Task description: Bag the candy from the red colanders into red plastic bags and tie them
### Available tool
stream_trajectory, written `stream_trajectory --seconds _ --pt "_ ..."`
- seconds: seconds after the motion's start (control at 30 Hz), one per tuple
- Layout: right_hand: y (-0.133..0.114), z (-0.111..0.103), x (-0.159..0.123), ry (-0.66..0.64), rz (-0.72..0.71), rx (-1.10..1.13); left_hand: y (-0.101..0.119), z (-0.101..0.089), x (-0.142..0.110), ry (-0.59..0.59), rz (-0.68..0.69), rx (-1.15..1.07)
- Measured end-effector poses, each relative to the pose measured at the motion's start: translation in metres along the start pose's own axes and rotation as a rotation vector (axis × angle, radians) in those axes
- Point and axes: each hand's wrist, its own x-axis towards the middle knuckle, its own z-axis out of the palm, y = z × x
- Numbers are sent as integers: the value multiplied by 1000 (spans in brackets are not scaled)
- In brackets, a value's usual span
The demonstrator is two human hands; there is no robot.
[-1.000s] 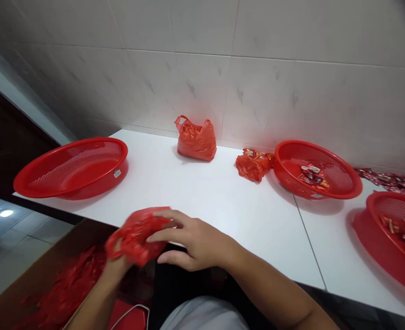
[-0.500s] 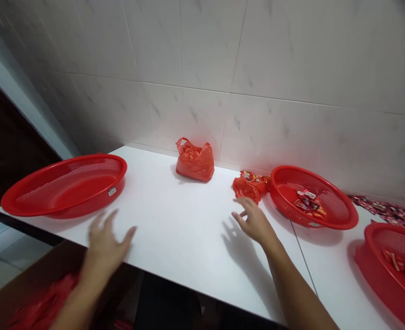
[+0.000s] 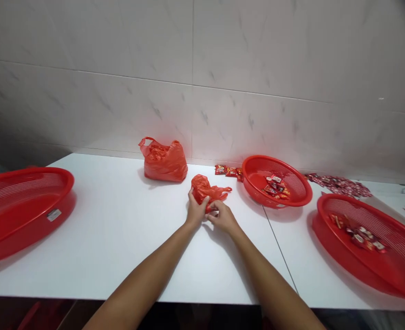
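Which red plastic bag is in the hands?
The crumpled red plastic bag in the left hand and right hand; the plump red plastic bag stands by the wall.

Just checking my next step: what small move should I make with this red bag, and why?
Probably spread the crumpled red plastic bag out on the white table: your left hand and right hand are both gripping it, and it lies bunched, with one end trailing loose.

Red plastic basket (image 3: 248, 181) blocks 2 o'clock from the hands (image 3: 196, 211), carrier bag (image 3: 164, 164) at 11; 9 o'clock along the counter (image 3: 119, 229) looks passable, I think.
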Motion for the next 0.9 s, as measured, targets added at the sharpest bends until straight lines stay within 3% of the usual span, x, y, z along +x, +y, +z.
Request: stream_trajectory --seconds 0.07,0.2,0.37,0.47,0.6,0.7,0.9 --pt "4 -1 -7 118 18 167 -2 -2 7 2 -33 -51" --pt "20 -16 -7 529 320 505 -1 -12 5 -29 -64 -129" --pt "29 -22 1 554 351 514 5 -15 10 -30 -68 -99" --pt "33 -26 4 621 338 594 10 -25 24 67 -86 -10" --pt "44 -51 10 714 284 706 23 -48 43 204 -81 117" --pt "46 -65 11 701 248 745 33 -57 47 154 -64 148" --pt "26 -50 3 262 210 720 40 -59 36 -69 -57 244"
